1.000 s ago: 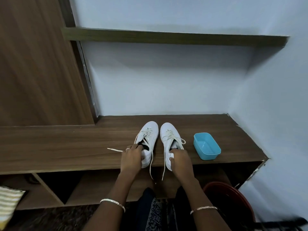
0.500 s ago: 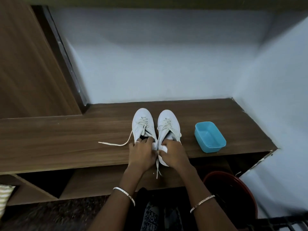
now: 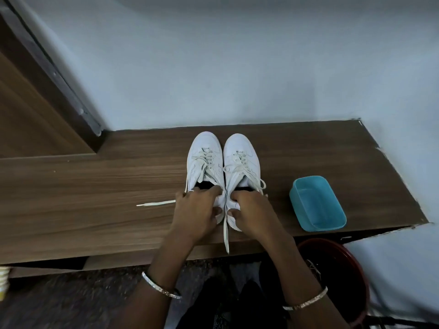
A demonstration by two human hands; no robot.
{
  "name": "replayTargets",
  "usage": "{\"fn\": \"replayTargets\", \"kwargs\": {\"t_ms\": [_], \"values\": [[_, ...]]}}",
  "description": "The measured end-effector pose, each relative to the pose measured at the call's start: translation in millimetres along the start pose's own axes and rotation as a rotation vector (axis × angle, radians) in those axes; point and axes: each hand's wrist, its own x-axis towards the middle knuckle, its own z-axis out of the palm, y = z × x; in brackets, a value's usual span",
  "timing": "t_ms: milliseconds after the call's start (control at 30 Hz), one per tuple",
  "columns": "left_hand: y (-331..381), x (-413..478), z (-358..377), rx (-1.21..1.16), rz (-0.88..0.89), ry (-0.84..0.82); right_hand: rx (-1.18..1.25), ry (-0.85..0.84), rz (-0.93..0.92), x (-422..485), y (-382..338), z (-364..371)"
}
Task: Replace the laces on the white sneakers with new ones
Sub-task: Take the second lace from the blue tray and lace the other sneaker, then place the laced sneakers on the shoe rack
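Observation:
Two white sneakers stand side by side on the wooden shelf [image 3: 95,191], toes toward the wall. My left hand [image 3: 197,210] grips the heel of the left sneaker [image 3: 205,157], fingers curled into its opening. My right hand [image 3: 249,210] grips the heel of the right sneaker [image 3: 242,155] the same way. Both shoes are laced with loose white laces. One lace end [image 3: 156,204] lies on the shelf to the left of my left hand, and another lace end [image 3: 225,233] hangs over the shelf's front edge between my hands.
A blue plastic tub [image 3: 317,203] sits on the shelf to the right of the shoes. A dark red bucket [image 3: 342,269] stands on the floor below right. A wooden panel [image 3: 35,110] rises at the left, and a pale wall closes the back and right.
Both hands have drawn the sneakers together until they touch. The camera has tilted down and moved closer. The left lace end now lies straighter beside my left hand.

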Motion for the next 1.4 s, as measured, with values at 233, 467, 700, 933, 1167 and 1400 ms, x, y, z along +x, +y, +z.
{"fn": "replayTargets", "kwargs": {"t_ms": [233,467,700,933,1167,1400], "values": [[11,-4,-50,0.018,-0.035,-0.166,-0.041,-0.146,0.119,-10,-30,-50],[28,-39,-114,-0.007,-0.026,-0.275,-0.006,-0.228,0.209,-54,-70,-123],[55,-59,-192,-0.123,0.077,-0.418,0.022,-0.257,0.235,-98,-96,-183],[106,-74,-243,0.086,0.346,-0.429,0.029,-0.235,0.247,-147,-89,-233],[187,-70,-240,0.097,0.632,-0.540,0.054,-0.220,0.433,-225,-53,-273],[293,-97,-218,0.141,0.959,-0.645,0.116,-0.197,0.686,-317,-4,-292]]}}
